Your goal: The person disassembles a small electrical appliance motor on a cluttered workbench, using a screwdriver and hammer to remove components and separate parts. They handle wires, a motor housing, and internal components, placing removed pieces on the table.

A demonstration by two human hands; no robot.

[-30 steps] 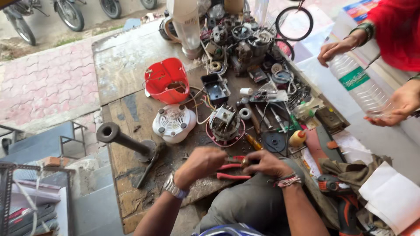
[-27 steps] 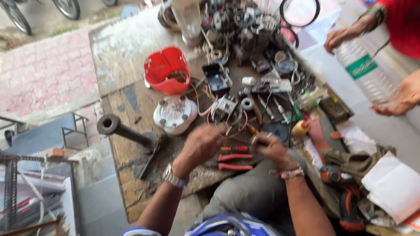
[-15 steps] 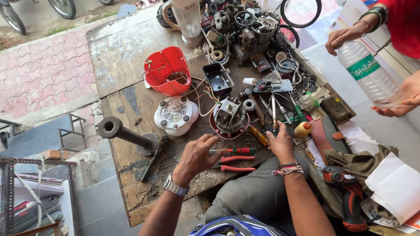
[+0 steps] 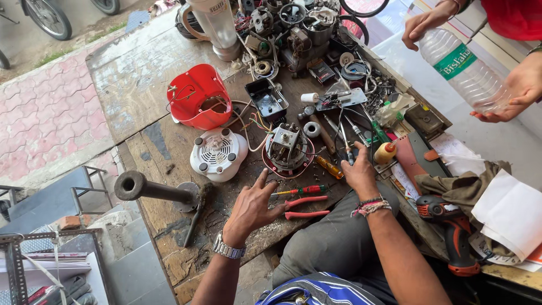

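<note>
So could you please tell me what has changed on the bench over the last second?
The right hand left the red pliers and reached forward to the tools beside the motor. The left hand let go too and now rests open on the bench beside the pliers. The pliers, red housing and white base stayed put.

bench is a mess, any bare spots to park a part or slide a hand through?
Bare wood on the workbench behind the red housing, out to the far left edge. A smaller patch lies between the white base and the metal pipe. Crowded: the tool spread around the right hand and the motor pile at the back.
</note>
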